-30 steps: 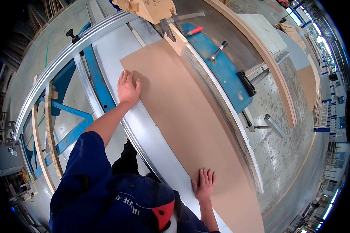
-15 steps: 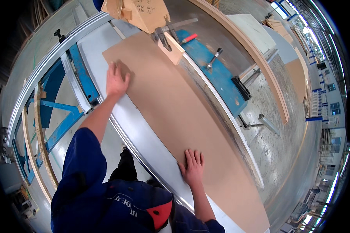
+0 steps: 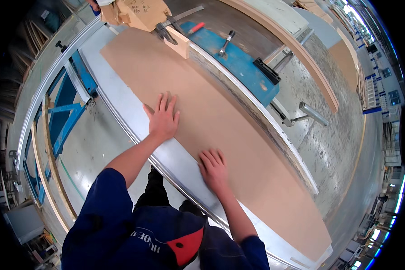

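A long tan sheet (image 3: 256,162) lies along a silvery sliding table (image 3: 265,229) beside a pale-edged fence strip. My left hand (image 3: 163,119) rests on the sheet near its near edge, fingers spread. Lower and to the right, my right hand (image 3: 213,168) touches the same edge, its fingers apart and slightly bent. At the far end, a black clamp (image 3: 163,31) holds a small pale wood block (image 3: 181,47) next to the sheet.
A blue machine plate (image 3: 252,78) with handles is beyond the fence. A long timber strip (image 3: 315,67) arcs at right. Blue framework (image 3: 63,117) with wooden battens stands at left, cardboard (image 3: 132,13) at top. Another person's arm (image 3: 93,6) shows top left.
My left hand has come back along the sheet, closer to my right hand, which has moved forward. The sheet seems slightly further along; the whole view has shifted.
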Tool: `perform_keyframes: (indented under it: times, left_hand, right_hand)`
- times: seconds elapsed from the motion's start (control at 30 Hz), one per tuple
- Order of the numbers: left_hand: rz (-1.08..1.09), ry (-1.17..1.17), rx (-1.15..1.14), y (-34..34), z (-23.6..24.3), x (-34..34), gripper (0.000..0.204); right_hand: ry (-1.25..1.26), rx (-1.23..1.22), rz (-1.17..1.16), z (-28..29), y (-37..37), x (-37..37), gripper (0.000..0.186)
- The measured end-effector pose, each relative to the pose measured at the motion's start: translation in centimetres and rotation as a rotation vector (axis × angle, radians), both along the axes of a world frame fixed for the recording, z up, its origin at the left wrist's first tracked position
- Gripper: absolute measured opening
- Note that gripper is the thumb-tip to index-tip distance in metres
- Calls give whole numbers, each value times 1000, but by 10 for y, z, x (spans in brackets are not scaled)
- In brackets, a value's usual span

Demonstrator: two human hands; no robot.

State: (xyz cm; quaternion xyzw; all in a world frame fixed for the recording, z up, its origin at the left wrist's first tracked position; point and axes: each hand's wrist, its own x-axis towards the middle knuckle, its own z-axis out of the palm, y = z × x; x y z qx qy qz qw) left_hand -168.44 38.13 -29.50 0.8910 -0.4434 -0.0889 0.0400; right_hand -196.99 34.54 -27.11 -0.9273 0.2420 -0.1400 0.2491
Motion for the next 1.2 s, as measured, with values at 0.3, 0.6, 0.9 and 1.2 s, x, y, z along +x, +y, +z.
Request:
perform_keyframes:
  times: [0.3,0.6,0.9,1.2]
  left_hand:
    - [44,51,70,-9,-3,73,55]
    - [103,57,22,-12,-22,164,49]
    - [91,21,67,-15,-37,154,63]
    - [0,146,-114,-18,42,-78,64]
  right_hand:
    - [391,-6,-79,64,-26,-224,64]
    - [413,32,-61,54,-29,-133,64]
    - [371,55,-63,56,-40,-31,63]
    - [270,97,3,59,-46,49,55]
